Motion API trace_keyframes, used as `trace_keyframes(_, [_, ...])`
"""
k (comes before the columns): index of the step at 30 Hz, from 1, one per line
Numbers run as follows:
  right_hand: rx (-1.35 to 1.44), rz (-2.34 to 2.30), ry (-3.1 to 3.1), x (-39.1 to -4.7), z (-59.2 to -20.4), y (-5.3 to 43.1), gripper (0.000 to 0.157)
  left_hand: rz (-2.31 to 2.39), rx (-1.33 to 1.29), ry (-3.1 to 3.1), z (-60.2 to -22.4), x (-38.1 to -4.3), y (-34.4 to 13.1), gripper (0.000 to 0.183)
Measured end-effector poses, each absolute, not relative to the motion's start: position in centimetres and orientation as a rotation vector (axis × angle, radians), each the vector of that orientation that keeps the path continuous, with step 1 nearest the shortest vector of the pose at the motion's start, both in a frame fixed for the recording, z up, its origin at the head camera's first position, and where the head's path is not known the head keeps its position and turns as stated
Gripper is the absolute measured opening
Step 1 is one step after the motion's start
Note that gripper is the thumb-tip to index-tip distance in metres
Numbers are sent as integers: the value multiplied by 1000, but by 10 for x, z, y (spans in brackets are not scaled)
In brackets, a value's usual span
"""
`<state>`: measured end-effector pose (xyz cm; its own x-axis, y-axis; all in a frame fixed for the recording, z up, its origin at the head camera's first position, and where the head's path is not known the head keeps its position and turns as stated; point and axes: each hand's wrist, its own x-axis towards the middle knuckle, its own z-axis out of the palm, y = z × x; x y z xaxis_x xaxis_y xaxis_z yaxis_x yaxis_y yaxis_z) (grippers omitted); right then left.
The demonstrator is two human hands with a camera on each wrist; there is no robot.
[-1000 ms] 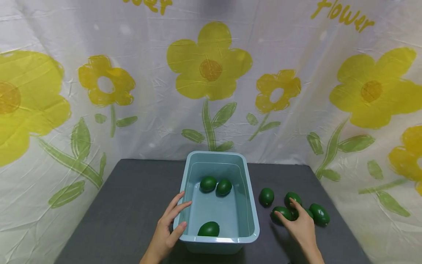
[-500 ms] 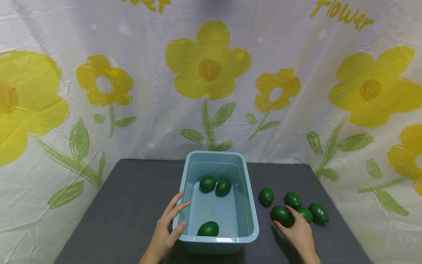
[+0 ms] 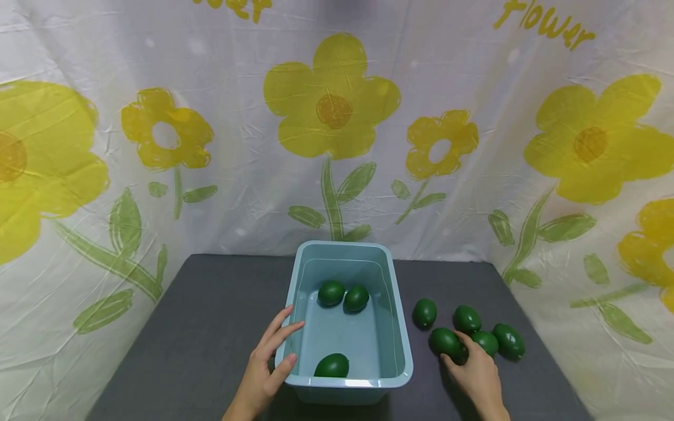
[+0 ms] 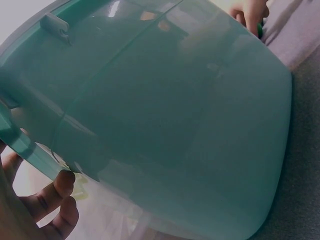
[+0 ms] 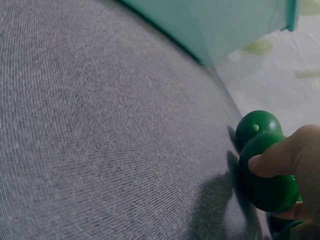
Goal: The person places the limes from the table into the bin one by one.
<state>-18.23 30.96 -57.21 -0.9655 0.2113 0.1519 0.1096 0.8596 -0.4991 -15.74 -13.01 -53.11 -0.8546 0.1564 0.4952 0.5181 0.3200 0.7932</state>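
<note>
Right hand [image 3: 476, 371] pinches green fruit [image 3: 444, 341]; left hand [image 3: 264, 359] spread on tub [image 3: 344, 336]

Nearest, the left hand has its fingers fanned apart over the tub's left rim, the thumb toward the near corner. The right hand, to the right of the tub, has its thumb on the near side of the green fruit and its forefinger on the far side, the gap between them filled by it. The other fingers are mostly hidden, so how they lie cannot be told. The green fruit is outside the tub, above or on the table [image 3: 221, 327]; which of the two is unclear.

Inside the tub, a front fruit [image 3: 333, 365] lies by the near wall.

Just right of the forefinger is a side fruit [image 3: 485, 342], with an end fruit [image 3: 509, 341] beside it. Beyond are an upper fruit [image 3: 467, 319] and, nearer the tub, a lone fruit [image 3: 424, 313].

Farther, in the tub's far half, a left fruit [image 3: 331, 292] and a right fruit [image 3: 356, 298] lie side by side.

Behind the table hangs a white cloth [image 3: 242, 193] with yellow flowers [image 3: 333, 96].
</note>
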Motion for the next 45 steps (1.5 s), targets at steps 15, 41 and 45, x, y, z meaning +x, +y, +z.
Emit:
trace_keyframes(15, [-246, 809, -2812, -183, -570, 310, 61, -1537, -632, -2237, -531, -158, -131, 50])
trace_keyframes(41, [-496, 1426, -2597, -187, -540, 302, 78, -1531, -612, -2258, -529, -155, -130, 49])
trace_keyframes(45, [-484, 1528, -2520, -187, -530, 299, 78, -1529, -613, -2265, -529, -155, -130, 49])
